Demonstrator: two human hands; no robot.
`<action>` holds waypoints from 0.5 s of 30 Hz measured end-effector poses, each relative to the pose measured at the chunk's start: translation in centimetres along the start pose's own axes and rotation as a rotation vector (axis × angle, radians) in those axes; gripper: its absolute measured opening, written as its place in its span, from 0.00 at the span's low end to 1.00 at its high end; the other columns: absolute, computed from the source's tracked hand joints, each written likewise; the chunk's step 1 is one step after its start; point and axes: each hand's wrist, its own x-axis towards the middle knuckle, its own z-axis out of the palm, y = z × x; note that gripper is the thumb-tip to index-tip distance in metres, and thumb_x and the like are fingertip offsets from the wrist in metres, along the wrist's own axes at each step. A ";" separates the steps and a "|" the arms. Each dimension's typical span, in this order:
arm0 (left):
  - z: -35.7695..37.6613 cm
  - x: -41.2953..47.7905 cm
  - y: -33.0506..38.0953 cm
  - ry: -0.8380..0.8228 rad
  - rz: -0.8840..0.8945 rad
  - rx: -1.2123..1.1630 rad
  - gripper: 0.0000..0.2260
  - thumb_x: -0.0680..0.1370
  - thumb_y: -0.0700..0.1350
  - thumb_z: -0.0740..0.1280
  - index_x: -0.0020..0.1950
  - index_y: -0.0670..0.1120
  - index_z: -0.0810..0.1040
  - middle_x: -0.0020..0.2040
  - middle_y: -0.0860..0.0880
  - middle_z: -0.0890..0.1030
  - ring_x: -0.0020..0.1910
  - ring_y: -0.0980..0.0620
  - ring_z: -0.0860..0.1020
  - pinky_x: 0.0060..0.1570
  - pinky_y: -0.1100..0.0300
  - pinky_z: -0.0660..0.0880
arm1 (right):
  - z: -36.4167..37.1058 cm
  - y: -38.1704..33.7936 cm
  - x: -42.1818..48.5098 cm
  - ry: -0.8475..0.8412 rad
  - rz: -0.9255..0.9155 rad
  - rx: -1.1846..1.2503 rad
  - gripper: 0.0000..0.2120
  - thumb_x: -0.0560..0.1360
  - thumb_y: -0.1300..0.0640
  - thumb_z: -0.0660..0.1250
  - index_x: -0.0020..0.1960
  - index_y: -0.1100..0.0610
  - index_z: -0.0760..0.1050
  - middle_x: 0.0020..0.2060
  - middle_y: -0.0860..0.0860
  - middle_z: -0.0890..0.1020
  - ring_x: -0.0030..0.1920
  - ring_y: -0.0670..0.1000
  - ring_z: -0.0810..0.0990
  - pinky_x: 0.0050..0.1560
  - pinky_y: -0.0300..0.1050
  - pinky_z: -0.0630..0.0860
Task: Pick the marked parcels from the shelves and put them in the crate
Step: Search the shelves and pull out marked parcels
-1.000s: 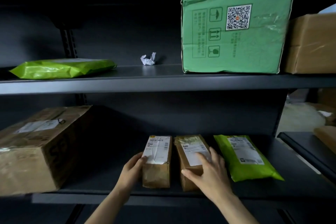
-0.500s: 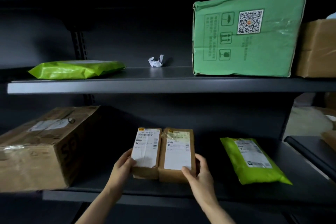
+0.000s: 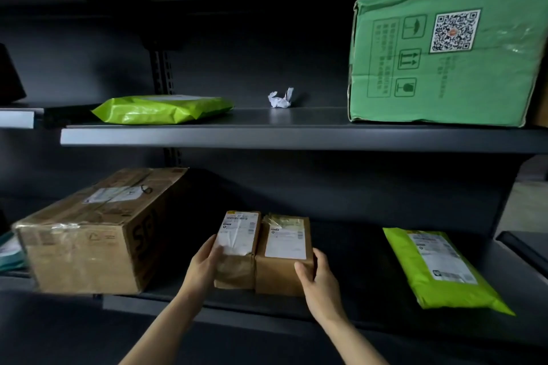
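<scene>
Parcels: two brown labelled ones, left parcel (image 3: 237, 249) and right parcel (image 3: 285, 258), touching side by side at the lower shelf (image 3: 355, 270) front.
Left hand (image 3: 204, 264): grip grasping the left parcel's outer side.
Right hand (image 3: 321, 279): grip grasping the right parcel's near corner.
Nearby: green mailer bag (image 3: 439, 267) to the right, large carton (image 3: 95, 231) to the left.

A parcel storeroom: dark metal shelves (image 3: 296, 139) hold labelled cardboard boxes (image 3: 89, 234) and courier bags (image 3: 439, 270).
</scene>
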 end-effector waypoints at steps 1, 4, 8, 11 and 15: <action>0.2 0.1 0.2 0.005 -0.002 0.026 0.18 0.81 0.46 0.60 0.71 0.48 0.68 0.54 0.52 0.78 0.48 0.56 0.77 0.41 0.64 0.73 | -0.1 0.1 0.1 -0.002 0.006 -0.016 0.26 0.79 0.50 0.61 0.74 0.54 0.57 0.65 0.52 0.74 0.63 0.50 0.74 0.53 0.33 0.66; 0.8 0.3 0.7 0.050 0.014 0.140 0.20 0.81 0.46 0.60 0.73 0.45 0.65 0.64 0.42 0.75 0.55 0.46 0.76 0.53 0.52 0.75 | -1.0 0.4 0.3 -0.004 -0.020 -0.085 0.25 0.79 0.52 0.60 0.74 0.53 0.58 0.67 0.53 0.73 0.65 0.51 0.72 0.56 0.34 0.66; 3.2 -1.0 1.1 0.228 0.209 0.600 0.21 0.80 0.47 0.60 0.72 0.43 0.66 0.71 0.38 0.66 0.71 0.38 0.61 0.68 0.42 0.61 | -4.0 1.5 0.1 0.007 -0.049 -0.171 0.27 0.78 0.52 0.61 0.75 0.53 0.56 0.70 0.54 0.67 0.69 0.51 0.68 0.64 0.40 0.65; 7.2 -3.3 1.9 0.186 0.466 0.813 0.17 0.79 0.45 0.62 0.65 0.37 0.73 0.67 0.33 0.71 0.69 0.33 0.65 0.67 0.39 0.63 | -8.0 3.1 0.1 0.094 -0.104 -0.355 0.27 0.78 0.50 0.62 0.74 0.54 0.58 0.70 0.52 0.67 0.70 0.50 0.66 0.66 0.40 0.63; 13.0 -5.6 1.9 0.084 0.815 0.934 0.20 0.74 0.49 0.58 0.52 0.36 0.81 0.54 0.33 0.80 0.56 0.31 0.77 0.55 0.36 0.73 | -14.5 5.8 1.0 0.310 -0.098 -0.743 0.26 0.78 0.47 0.60 0.72 0.55 0.61 0.68 0.54 0.69 0.69 0.54 0.65 0.68 0.44 0.60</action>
